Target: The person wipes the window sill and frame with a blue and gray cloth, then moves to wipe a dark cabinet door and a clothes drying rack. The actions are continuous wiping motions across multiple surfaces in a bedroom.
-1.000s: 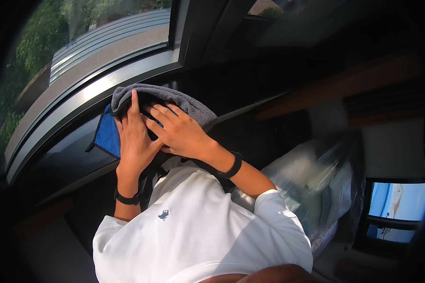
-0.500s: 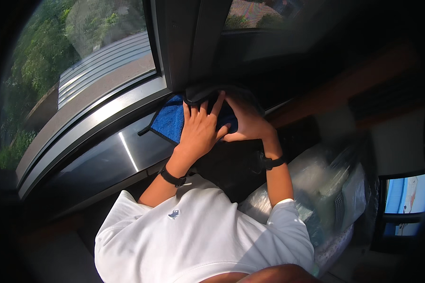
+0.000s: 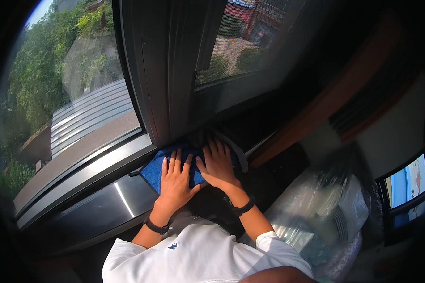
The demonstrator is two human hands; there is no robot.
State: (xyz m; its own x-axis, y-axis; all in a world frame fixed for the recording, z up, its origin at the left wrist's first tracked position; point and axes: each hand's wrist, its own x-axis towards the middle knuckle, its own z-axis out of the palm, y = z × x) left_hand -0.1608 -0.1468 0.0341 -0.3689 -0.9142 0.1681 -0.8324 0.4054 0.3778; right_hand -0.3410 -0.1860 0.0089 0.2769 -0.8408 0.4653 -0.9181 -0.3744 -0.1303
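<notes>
A blue cloth (image 3: pixel 151 172) with a dark edge lies spread on the dark, glossy window sill (image 3: pixel 97 203), beside the corner of the window frame. My left hand (image 3: pixel 175 181) rests flat on the cloth, its fingers stretched out and a little apart. Beside it, my right hand (image 3: pixel 218 165) also lies on the cloth with its fingers extended. Dark, folded material with a greyish edge (image 3: pixel 240 153) shows past the right fingertips; whether it belongs to the cloth I cannot tell. Each wrist has a black band.
The metal window frame (image 3: pixel 87 172) curves along the left, with trees and a ridged roof outside the glass. A thick dark upright (image 3: pixel 163 61) stands ahead, next to a mesh screen (image 3: pixel 236 52). Clear plastic-wrapped bundles (image 3: pixel 321 207) sit to my right, below a brown wooden edge (image 3: pixel 311 122).
My right hand has flattened from an arched pose over the dark fold and moved closer to my left. The view has tilted up, so the cloth and both hands appear lower.
</notes>
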